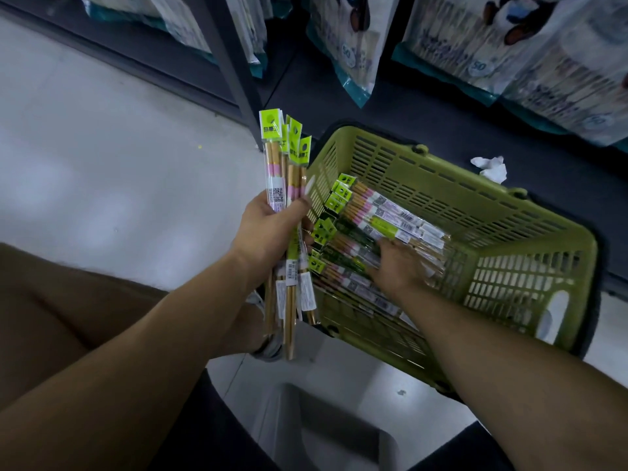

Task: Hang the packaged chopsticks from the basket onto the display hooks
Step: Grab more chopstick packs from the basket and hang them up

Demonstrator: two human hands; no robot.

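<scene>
Green plastic basket (475, 212) sits right of centre, beside a dark shelf (424, 107); packaged chopsticks (380, 212) lie heaped inside it; the left hand (268, 229), at centre, has its fingers curled round an upright bundle of packets (287, 158); the right hand (397, 266) rests on the heap in the basket, fingers blurred, so I cannot tell whether they grip.

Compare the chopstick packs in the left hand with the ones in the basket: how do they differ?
The held packs stand upright, fanned, gripped mid-length by the left hand; the basket packs lie flat, stacked, touched by the right hand. Both share lime-green header cards and pink bands.
</scene>
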